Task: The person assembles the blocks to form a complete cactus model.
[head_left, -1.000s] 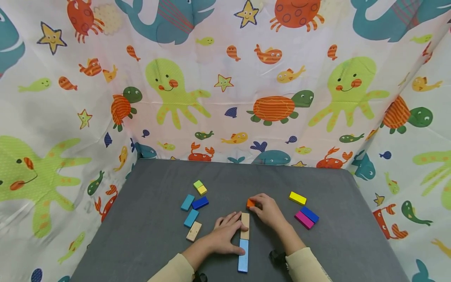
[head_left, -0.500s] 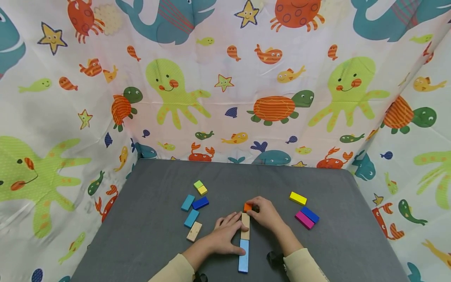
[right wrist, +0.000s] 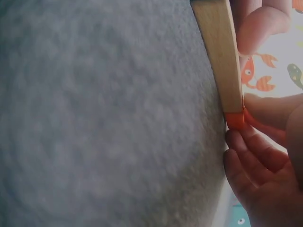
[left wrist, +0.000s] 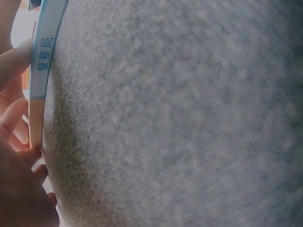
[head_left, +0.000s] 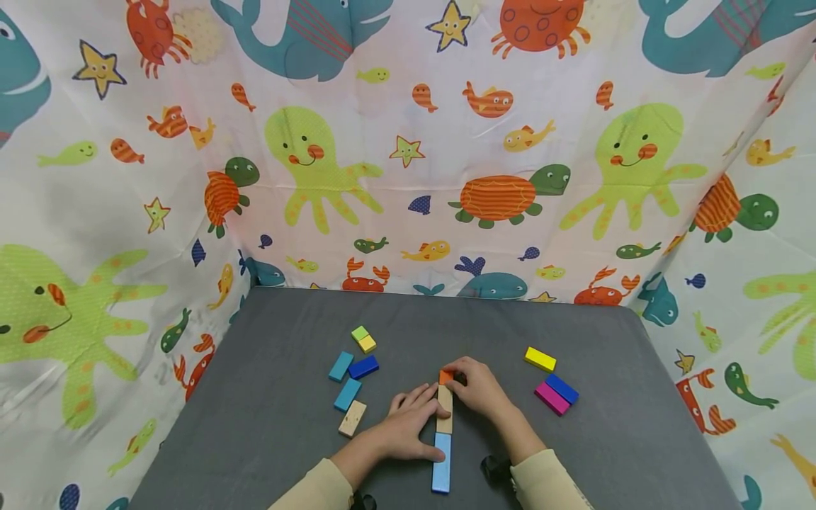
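Observation:
On the grey cloth, a light blue block (head_left: 441, 474) and a plain wooden block (head_left: 445, 425) lie end to end in a row. The light blue one bears printed characters on its side in the left wrist view. My left hand (head_left: 406, 426) rests along the row's left side, thumb at the light blue block, a fingertip on the wooden one. At the row's far end my right hand (head_left: 481, 386) pinches a small orange block (right wrist: 235, 120) between thumb and fingers. In the right wrist view, that block sits right against the wooden block's end.
Left of the row lie a green-and-yellow piece (head_left: 363, 339), teal blocks (head_left: 341, 366), a dark blue block (head_left: 363, 367) and another wooden block (head_left: 352, 418). To the right are yellow (head_left: 540, 359), blue (head_left: 562, 389) and magenta (head_left: 552, 399) blocks. A sea-animal curtain (head_left: 408, 205) surrounds the table.
My right hand has brought the orange block leftward and slightly nearer, from beside the row's far end to against the wooden block. The left hand has stayed in place.

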Available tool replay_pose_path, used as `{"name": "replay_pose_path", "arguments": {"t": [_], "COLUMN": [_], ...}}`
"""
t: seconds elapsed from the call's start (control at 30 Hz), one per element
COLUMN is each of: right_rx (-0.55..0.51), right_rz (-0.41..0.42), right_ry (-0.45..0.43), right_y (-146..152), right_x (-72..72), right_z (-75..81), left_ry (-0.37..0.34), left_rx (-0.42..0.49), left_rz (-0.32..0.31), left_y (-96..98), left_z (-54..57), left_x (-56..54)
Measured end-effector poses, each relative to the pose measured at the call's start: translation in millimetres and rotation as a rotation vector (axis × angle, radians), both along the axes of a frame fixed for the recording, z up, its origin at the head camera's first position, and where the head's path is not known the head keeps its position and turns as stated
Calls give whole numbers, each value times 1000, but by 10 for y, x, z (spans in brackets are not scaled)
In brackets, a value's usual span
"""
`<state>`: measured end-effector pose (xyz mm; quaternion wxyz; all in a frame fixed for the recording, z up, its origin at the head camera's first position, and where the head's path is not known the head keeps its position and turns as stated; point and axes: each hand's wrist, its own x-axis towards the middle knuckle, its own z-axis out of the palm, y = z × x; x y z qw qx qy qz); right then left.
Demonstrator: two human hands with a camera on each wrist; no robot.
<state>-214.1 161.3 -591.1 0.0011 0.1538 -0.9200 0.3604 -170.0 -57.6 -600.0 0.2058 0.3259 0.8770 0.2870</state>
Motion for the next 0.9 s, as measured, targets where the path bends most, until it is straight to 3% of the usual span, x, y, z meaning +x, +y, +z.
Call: {"name": "replay_pose_path", "arguments": {"t": [0.37, 0.9], "right_rx": [-8, -19], "right_rz": [-63, -39], "right_ry": [-8, -24], "right_y": [-32, -26], "right_x": [13, 9], "right_z": [-58, -68], "left_ry": [6, 45], "left_rx": [7, -5], "left_rz": [-2, -20], "left_y": [6, 11], "left_z": [-9, -6], "left_x": [1, 5]}}
